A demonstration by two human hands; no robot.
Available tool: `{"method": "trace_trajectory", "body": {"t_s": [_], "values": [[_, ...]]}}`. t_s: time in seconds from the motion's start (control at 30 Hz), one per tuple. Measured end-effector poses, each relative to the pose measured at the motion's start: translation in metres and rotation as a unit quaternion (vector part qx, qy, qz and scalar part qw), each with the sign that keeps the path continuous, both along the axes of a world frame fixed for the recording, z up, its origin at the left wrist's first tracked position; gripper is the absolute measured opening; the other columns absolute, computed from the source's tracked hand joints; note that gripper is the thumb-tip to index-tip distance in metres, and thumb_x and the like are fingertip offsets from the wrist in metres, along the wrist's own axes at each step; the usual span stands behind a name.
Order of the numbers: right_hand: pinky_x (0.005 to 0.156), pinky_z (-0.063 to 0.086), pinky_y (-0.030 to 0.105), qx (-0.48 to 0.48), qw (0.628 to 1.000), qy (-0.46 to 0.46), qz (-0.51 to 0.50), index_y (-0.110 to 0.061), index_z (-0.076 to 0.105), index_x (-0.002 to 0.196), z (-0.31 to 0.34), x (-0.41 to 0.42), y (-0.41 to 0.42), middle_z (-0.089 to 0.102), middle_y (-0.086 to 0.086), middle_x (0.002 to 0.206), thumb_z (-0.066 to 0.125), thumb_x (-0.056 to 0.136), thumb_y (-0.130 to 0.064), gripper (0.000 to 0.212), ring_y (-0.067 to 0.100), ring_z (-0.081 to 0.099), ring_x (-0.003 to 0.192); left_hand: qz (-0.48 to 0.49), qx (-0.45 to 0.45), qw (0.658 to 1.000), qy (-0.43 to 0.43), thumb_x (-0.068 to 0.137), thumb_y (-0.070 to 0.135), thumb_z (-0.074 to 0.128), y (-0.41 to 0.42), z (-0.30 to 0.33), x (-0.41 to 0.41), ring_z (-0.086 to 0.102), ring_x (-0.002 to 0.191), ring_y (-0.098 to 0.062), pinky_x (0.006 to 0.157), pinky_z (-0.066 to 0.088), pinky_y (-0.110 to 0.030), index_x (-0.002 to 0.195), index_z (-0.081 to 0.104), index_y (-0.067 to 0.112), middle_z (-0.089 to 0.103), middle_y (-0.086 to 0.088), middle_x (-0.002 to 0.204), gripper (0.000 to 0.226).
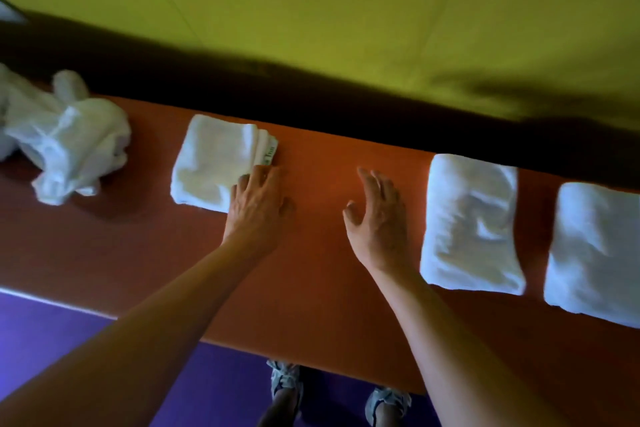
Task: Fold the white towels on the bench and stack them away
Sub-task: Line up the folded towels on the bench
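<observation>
A folded white towel (pixel 211 163) with a small label lies on the orange bench (pixel 322 274), left of centre. My left hand (pixel 258 199) rests flat on its right front corner, fingers straight. My right hand (pixel 379 208) hovers open over bare bench to the right of it, fingers spread, holding nothing. Two more folded white towels lie side by side at the right, one (pixel 471 222) nearer the middle and one (pixel 595 253) at the frame edge. A crumpled pile of unfolded white towels (pixel 65 135) sits at the far left.
A yellow-green wall (pixel 346 10) rises behind the bench, with a dark shadowed gap along the bench's back edge. The purple floor (pixel 69 333) and my two shoes (pixel 285 378) show below the front edge.
</observation>
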State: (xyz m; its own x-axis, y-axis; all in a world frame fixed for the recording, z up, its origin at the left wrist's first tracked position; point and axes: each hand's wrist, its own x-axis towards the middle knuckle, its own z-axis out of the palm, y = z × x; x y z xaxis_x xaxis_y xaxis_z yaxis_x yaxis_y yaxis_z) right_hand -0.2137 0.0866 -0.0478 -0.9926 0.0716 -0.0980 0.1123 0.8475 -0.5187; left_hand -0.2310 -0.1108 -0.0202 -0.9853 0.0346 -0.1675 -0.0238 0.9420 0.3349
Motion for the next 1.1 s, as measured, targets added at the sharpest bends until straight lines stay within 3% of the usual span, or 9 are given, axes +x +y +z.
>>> {"method": "trace_trajectory", "body": {"t_s": [0.1,0.17,0.27,0.4,0.6,0.8,0.93,1.0,1.1], "values": [[0.113,0.038,0.038,-0.051,0.998,-0.047,-0.005,-0.024,0.036,0.152,-0.001,-0.013,-0.059,0.043,0.006,0.152,0.057,0.098,-0.035,0.059,0.024,0.041,0.141,0.066,-0.023,0.996,0.050,0.092,0.020,0.056,-0.061,-0.005,-0.015,0.046,0.119,-0.036,0.098,0.037,-0.048,0.135,0.051,0.019,0.050,-0.010,0.136,0.043],[0.110,0.044,0.040,-0.104,0.992,-0.075,-0.021,-0.025,0.034,0.153,-0.004,-0.022,-0.092,0.043,0.005,0.152,0.055,0.099,-0.037,0.059,0.022,0.046,0.137,0.103,-0.049,0.993,0.040,0.092,0.020,0.057,-0.097,-0.013,-0.025,0.040,0.127,-0.038,0.103,0.034,-0.051,0.146,0.039,0.025,0.041,-0.009,0.147,0.057],[0.108,0.046,0.045,-0.163,0.980,-0.109,-0.038,-0.022,0.033,0.153,-0.010,-0.031,-0.131,0.041,0.006,0.153,0.052,0.100,-0.042,0.060,0.023,0.047,0.136,0.130,-0.052,0.985,-0.096,0.094,0.034,0.059,-0.140,-0.030,-0.034,0.024,0.143,-0.041,0.112,0.026,-0.057,0.157,0.006,0.035,0.016,-0.011,0.162,0.083],[0.107,0.045,0.046,-0.194,0.970,-0.134,-0.058,-0.019,0.037,0.152,-0.015,-0.034,-0.158,0.044,0.007,0.151,0.051,0.100,-0.047,0.061,0.025,0.046,0.135,0.150,0.051,0.970,-0.184,0.095,0.043,0.059,-0.159,-0.043,-0.028,0.036,0.132,-0.045,0.105,0.035,-0.056,0.154,-0.008,0.050,0.033,-0.018,0.147,0.089],[0.094,0.056,0.044,-0.302,0.927,-0.183,-0.123,-0.019,0.044,0.144,-0.015,-0.037,-0.161,0.056,0.003,0.136,0.066,0.092,-0.045,0.063,0.022,0.059,0.118,0.188,0.157,0.956,-0.163,0.090,0.037,0.068,-0.144,-0.040,-0.014,0.042,0.128,-0.037,0.101,0.043,-0.052,0.152,0.012,0.051,0.041,-0.012,0.137,0.085],[0.068,0.062,0.037,-0.365,0.862,-0.278,-0.214,-0.020,0.048,0.137,-0.007,-0.033,-0.134,0.064,0.000,0.119,0.080,0.079,-0.050,0.072,0.020,0.070,0.090,0.265,0.244,0.920,-0.153,0.099,0.034,0.045,-0.110,-0.039,0.015,0.056,0.091,-0.018,0.068,0.042,-0.028,0.144,0.033,0.042,0.054,-0.006,0.128,0.047],[0.084,0.061,0.046,-0.398,0.809,-0.346,-0.261,-0.015,0.061,0.120,-0.006,-0.014,-0.101,0.071,0.005,0.109,0.081,0.078,-0.043,0.054,0.026,0.071,0.092,0.316,0.308,0.881,-0.168,0.092,0.027,0.053,-0.083,-0.028,0.036,0.057,0.084,-0.009,0.062,0.047,-0.026,0.125,0.047,0.050,0.057,0.003,0.109,0.041],[0.082,0.061,0.047,-0.411,0.809,-0.335,-0.253,-0.014,0.068,0.109,-0.001,0.000,-0.082,0.074,0.006,0.103,0.078,0.083,-0.033,0.034,0.026,0.072,0.088,0.307,0.341,0.872,-0.168,0.090,0.022,0.059,-0.066,-0.020,0.047,0.059,0.088,-0.010,0.062,0.050,-0.027,0.118,0.049,0.054,0.054,0.012,0.110,0.044],[0.069,0.062,0.040,-0.394,0.855,-0.257,-0.219,-0.024,0.065,0.097,0.009,0.023,-0.047,0.071,-0.002,0.095,0.074,0.086,-0.030,0.015,0.020,0.071,0.084,0.259,0.372,0.877,-0.158,0.089,0.019,0.065,-0.035,-0.009,0.063,0.063,0.095,-0.013,0.065,0.057,-0.031,0.122,0.048,0.055,0.054,0.014,0.114,0.051]]}}
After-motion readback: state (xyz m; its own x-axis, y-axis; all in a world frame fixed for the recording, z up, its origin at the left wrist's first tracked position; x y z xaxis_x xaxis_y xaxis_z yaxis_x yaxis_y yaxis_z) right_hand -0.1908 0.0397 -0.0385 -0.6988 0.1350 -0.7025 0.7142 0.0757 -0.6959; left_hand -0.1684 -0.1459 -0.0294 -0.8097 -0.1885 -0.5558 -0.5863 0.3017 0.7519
